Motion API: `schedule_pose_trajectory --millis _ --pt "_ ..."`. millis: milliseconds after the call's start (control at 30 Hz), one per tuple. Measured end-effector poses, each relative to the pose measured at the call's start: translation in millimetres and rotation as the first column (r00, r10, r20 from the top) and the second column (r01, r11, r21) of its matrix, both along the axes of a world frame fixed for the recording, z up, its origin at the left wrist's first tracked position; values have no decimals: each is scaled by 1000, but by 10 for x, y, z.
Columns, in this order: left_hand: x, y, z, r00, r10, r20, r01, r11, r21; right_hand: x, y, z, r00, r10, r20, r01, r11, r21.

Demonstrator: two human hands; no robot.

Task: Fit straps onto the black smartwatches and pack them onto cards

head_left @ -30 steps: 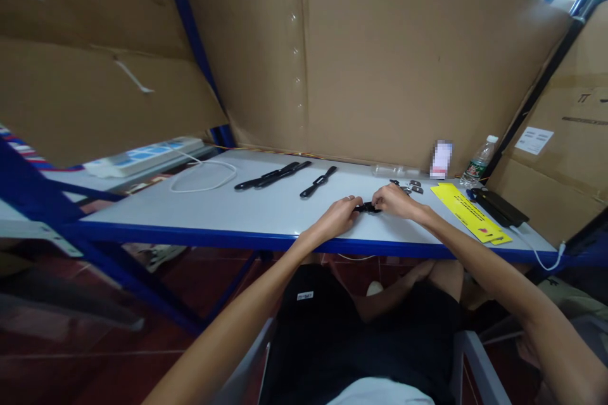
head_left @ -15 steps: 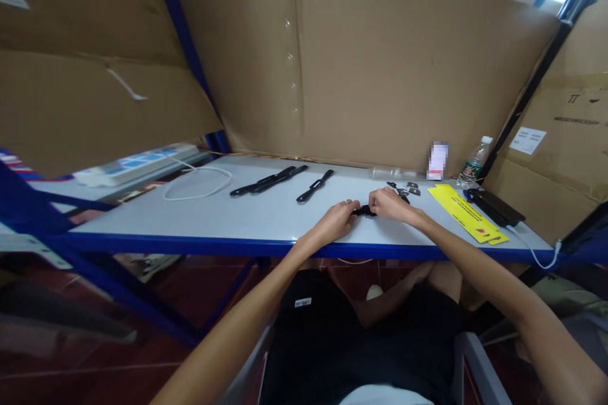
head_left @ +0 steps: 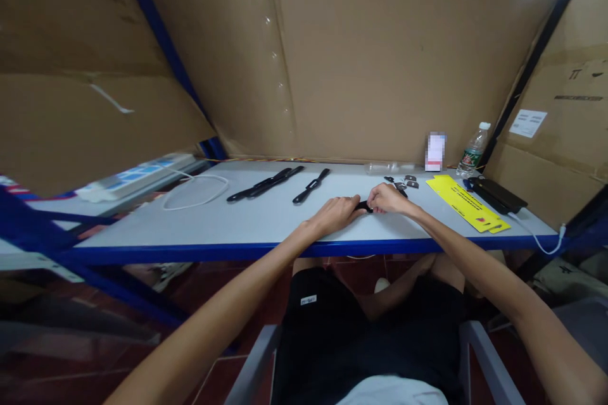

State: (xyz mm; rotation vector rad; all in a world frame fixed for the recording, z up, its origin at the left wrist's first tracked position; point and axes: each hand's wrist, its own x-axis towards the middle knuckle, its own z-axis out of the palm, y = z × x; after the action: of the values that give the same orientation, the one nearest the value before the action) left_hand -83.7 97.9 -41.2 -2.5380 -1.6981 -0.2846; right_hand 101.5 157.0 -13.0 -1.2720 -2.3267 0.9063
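Near the front edge of the pale table [head_left: 256, 224], my left hand [head_left: 338, 212] is closed on the left part of a small black piece [head_left: 363, 205]. My right hand [head_left: 386, 199] pinches the same piece at its right end, so it lies between both hands, partly covered by fingers. Just behind my right hand are several small dark parts [head_left: 411, 184]. To the left of my hands a slim black strap-like item [head_left: 311, 186] lies by itself. Farther left, similar black items [head_left: 266, 184] lie overlapping at a slant.
A yellow card [head_left: 460, 202], a black case [head_left: 498, 195] with a white cable, a bottle [head_left: 472, 150] and a propped phone [head_left: 435, 152] stand or lie at right. At left are a coiled white cable [head_left: 197, 178] and a power strip [head_left: 137, 176]. Cardboard walls enclose the table.
The camera view has shifted slightly. My left hand lies flatter and farther over the black piece, and my right fingers have closed in near its right end.
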Motion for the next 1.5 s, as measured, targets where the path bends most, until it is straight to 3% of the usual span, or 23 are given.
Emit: schedule_pose_trajectory --millis 100,200,267,367,433,500,567,667,800,900,1000,1067,1133,1200,1267,1500 --pt "-78 99 -3 997 -49 -58 49 999 -9 71 5 9 998 62 -7 -62 998 -25" --pt "-117 154 -24 996 -68 -63 68 998 -11 161 -26 17 983 168 70 -175 979 109" --pt "-119 162 -39 996 -63 -60 63 998 -7 200 -78 15 965 206 163 -249 916 313" --pt "-106 151 -48 997 -45 -57 45 999 -7 197 -195 16 925 192 329 -352 762 543" --pt "-96 142 -41 998 -36 -52 35 999 -9 166 -272 38 874 161 459 -429 698 573" --pt "-86 138 -27 998 -31 -54 30 999 -15 128 -322 76 821 121 559 -479 678 557" --pt "-77 137 -11 997 -33 -66 32 999 -19 93 -334 113 796 89 598 -480 694 536" --pt "-61 137 4 995 -34 -98 33 999 -16 44 -296 121 825 45 564 -390 767 509" --pt "-31 134 4 994 0 -112 -1 1000 -9 -14 -214 35 927 -39 373 -166 848 503" --pt "0 137 0 993 33 -110 -34 999 -8 -11 -165 -24 970 -94 224 -11 906 424" --pt "21 146 -2 993 48 -106 -49 999 -2 62 -134 -24 985 -31 169 -23 951 307" --pt "19 152 -1 994 39 -101 -39 999 -2 127 -136 5 976 59 209 -125 941 316" --pt "-1 151 2 996 26 -88 -27 1000 -4 175 -167 42 950 108 292 -226 884 409" --pt "-36 139 6 998 20 -66 -21 1000 -8 188 -222 76 922 82 379 -280 816 505" --pt "-73 117 9 999 14 -47 -15 1000 -14 163 -275 101 894 28 447 -295 787 542" --pt "-34 56 -27 1000 7 -12 -6 996 86 27 -242 78 896 -92 435 -157 849 504"
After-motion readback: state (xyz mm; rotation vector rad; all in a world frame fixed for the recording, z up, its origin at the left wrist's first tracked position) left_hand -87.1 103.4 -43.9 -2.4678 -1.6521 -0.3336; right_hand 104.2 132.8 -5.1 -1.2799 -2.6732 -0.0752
